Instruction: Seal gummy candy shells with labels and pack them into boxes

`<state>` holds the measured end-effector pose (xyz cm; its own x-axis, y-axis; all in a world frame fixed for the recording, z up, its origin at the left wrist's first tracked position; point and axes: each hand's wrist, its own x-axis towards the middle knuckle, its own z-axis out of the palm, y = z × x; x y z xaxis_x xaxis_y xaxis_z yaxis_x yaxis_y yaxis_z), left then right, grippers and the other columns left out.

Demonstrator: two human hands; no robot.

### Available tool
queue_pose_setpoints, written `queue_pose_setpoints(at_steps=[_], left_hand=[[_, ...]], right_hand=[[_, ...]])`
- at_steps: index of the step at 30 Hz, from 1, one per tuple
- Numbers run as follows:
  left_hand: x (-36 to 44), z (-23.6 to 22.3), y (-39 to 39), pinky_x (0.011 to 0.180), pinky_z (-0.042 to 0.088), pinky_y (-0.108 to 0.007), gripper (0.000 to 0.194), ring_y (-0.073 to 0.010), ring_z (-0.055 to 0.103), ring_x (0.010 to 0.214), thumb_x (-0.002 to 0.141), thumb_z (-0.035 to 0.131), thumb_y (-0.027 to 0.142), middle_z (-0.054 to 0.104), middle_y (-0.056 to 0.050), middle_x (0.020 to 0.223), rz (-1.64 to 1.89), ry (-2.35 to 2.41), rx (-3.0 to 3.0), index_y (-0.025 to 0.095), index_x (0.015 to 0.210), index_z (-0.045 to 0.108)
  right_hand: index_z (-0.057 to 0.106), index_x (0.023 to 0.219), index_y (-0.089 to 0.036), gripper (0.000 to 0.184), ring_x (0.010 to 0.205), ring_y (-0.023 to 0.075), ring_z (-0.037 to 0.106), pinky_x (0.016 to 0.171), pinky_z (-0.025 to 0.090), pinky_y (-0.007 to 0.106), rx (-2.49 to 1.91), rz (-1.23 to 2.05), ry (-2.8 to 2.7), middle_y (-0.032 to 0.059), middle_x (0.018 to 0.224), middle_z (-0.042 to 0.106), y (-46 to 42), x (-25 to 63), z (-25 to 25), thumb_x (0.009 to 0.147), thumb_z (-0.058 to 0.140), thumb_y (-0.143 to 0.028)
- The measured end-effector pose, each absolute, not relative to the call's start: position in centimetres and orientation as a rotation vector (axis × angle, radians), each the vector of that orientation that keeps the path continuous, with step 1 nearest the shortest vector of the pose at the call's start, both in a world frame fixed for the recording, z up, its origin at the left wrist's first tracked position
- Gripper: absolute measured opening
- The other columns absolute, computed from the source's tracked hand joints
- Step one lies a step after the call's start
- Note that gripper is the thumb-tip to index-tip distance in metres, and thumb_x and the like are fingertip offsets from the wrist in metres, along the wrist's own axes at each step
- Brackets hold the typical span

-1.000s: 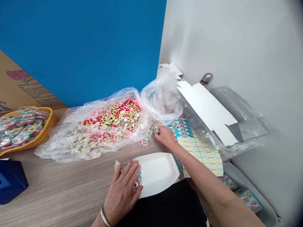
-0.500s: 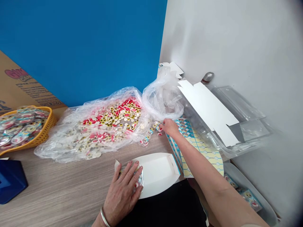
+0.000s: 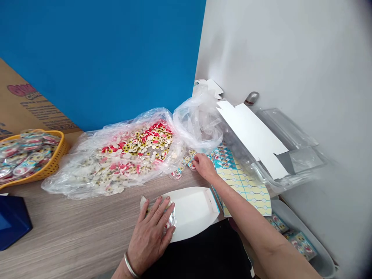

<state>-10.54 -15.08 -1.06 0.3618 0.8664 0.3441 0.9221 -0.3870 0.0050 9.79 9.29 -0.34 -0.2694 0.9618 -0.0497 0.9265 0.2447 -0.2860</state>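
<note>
Fingers [image 3: 156, 212] of the left hand [image 3: 148, 238] lie slightly apart over a clear pack [image 3: 172, 217], pressed flat at the left end of an open white card tray [image 3: 190, 213]; red and white bits show through the plastic. Fingers of the right hand [image 3: 204, 167] are curled close together at the right end of a cluster of small clear packets [image 3: 176, 173], and whether they are clamped on one cannot be told.

Behind the cluster, a large clear bag [image 3: 62, 180] lies spread on the wood-grained table [image 3: 64, 232], its open middle full of loose discs [image 3: 145, 137] in red, cream and yellow-green. A crumpled clear bag [image 3: 197, 122] bunches just beside it, with no contents that can be made out.

Far left, a yellow basket [image 3: 60, 157] is heaped with clear-wrapped packs [image 3: 31, 155], near a blue object [image 3: 13, 223] and a cardboard box [image 3: 31, 104]. To the right, a clear plastic bin [image 3: 299, 130] bears a flat white card blank [image 3: 252, 135], lying aslant across its top. Yellow and blue printed sheets [image 3: 247, 190] lie between the bin and the right forearm. Lower right, a pale grey tub [image 3: 322, 261] holds more packs [image 3: 302, 244] with blue edges
</note>
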Motion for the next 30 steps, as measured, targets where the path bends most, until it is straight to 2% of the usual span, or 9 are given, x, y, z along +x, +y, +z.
queue_pose_setpoints(at_steps=[3, 6, 9, 11, 16, 19, 22, 27, 30], left_hand=[[-10.6, -1.1, -15.1, 0.127, 0.006, -0.049, 0.054, -0.0273, 0.049, 0.138, 0.092, 0.057, 0.033, 0.053, -0.006, 0.151, -0.424, -1.617, -2.448, 0.024, 0.145, 0.051], [-10.8, -1.2, -15.2, 0.127, 0.005, -0.049, 0.055, -0.0279, 0.049, 0.139, 0.092, 0.058, 0.032, 0.05, -0.007, 0.153, -0.39, -1.608, -2.453, 0.023, 0.146, 0.05], [-10.8, -1.3, -15.1, 0.127, 0.004, -0.05, 0.055, -0.028, 0.049, 0.139, 0.092, 0.058, 0.034, 0.049, -0.006, 0.153, -0.37, -1.593, -2.443, 0.022, 0.146, 0.05], [-10.8, -1.3, -15.0, 0.127, 0.004, -0.049, 0.055, -0.0281, 0.049, 0.139, 0.092, 0.058, 0.035, 0.049, -0.006, 0.153, -0.372, -1.579, -2.442, 0.022, 0.146, 0.051], [-11.0, -1.7, -14.9, 0.127, 0.006, -0.051, 0.055, -0.0288, 0.049, 0.138, 0.091, 0.059, 0.034, 0.05, -0.006, 0.152, -0.404, -1.548, -2.433, 0.021, 0.144, 0.053], [-11.0, -2.0, -14.9, 0.127, 0.007, -0.052, 0.055, -0.0286, 0.048, 0.138, 0.091, 0.059, 0.035, 0.05, -0.006, 0.152, -0.402, -1.532, -2.426, 0.02, 0.144, 0.053], [-11.0, -2.1, -14.9, 0.128, 0.007, -0.052, 0.056, -0.0281, 0.048, 0.139, 0.091, 0.059, 0.035, 0.05, -0.005, 0.152, -0.394, -1.525, -2.419, 0.02, 0.144, 0.052], [-11.1, -2.1, -14.8, 0.128, 0.007, -0.052, 0.056, -0.0284, 0.048, 0.139, 0.09, 0.059, 0.035, 0.05, -0.005, 0.152, -0.4, -1.502, -2.412, 0.019, 0.144, 0.053], [-11.2, -2.2, -14.7, 0.128, 0.007, -0.052, 0.057, -0.0287, 0.049, 0.137, 0.089, 0.06, 0.035, 0.05, -0.006, 0.152, -0.407, -1.498, -2.411, 0.019, 0.144, 0.053]], right_hand=[[0.066, 0.112, -0.019, 0.025, 0.096, 0.019, 0.065, 0.081, 0.043, 0.027, -1.812, 0.344, -2.384, 0.009, 0.111, 0.066, 9.5, 9.6, 0.1, 0.099, 0.045, -0.02], [0.068, 0.108, -0.016, 0.029, 0.096, 0.0235, 0.066, 0.08, 0.045, 0.031, -1.815, 0.301, -2.411, 0.0137, 0.113, 0.065, 8.9, 9.2, 0.5, 0.102, 0.042, -0.028], [0.067, 0.11, -0.015, 0.034, 0.104, 0.0293, 0.064, 0.083, 0.047, 0.034, -1.776, 0.239, -2.49, 0.0172, 0.115, 0.064, 7.8, 8.6, 0.7, 0.098, 0.053, -0.044], [0.065, 0.112, -0.016, 0.036, 0.108, 0.03, 0.063, 0.086, 0.047, 0.034, -1.716, 0.236, -2.572, 0.0169, 0.116, 0.064, 7.2, 8.4, 0.6, 0.093, 0.062, -0.046], [0.062, 0.118, -0.019, 0.03, 0.107, 0.0252, 0.065, 0.085, 0.047, 0.03, -1.656, 0.434, -2.601, 0.0124, 0.116, 0.067, 7.2, 8.5, 0.4, 0.091, 0.062, -0.033], [0.066, 0.114, -0.022, 0.028, 0.103, 0.0216, 0.066, 0.08, 0.047, 0.026, -1.655, 0.48, -2.572, 0.0086, 0.119, 0.067, 7.6, 8.9, 0.3, 0.089, 0.065, -0.034], [0.069, 0.11, -0.023, 0.023, 0.102, 0.0195, 0.067, 0.082, 0.046, 0.025, -1.702, 0.495, -2.496, 0.0068, 0.114, 0.07, 8.7, 9.5, 0.2, 0.095, 0.055, -0.034], [0.072, 0.112, -0.018, 0.035, 0.101, 0.0225, 0.068, 0.087, 0.045, 0.029, -1.888, 0.474, -2.298, 0.0117, 0.108, 0.075, 13.4, 11.8, 0.4, 0.097, 0.041, -0.017], [0.063, 0.132, -0.015, 0.043, 0.103, 0.0228, 0.067, 0.09, 0.046, 0.029, -1.9, 0.465, -2.221, 0.0134, 0.116, 0.073, 17.1, 13.9, 1.0, 0.095, 0.041, -0.014]])
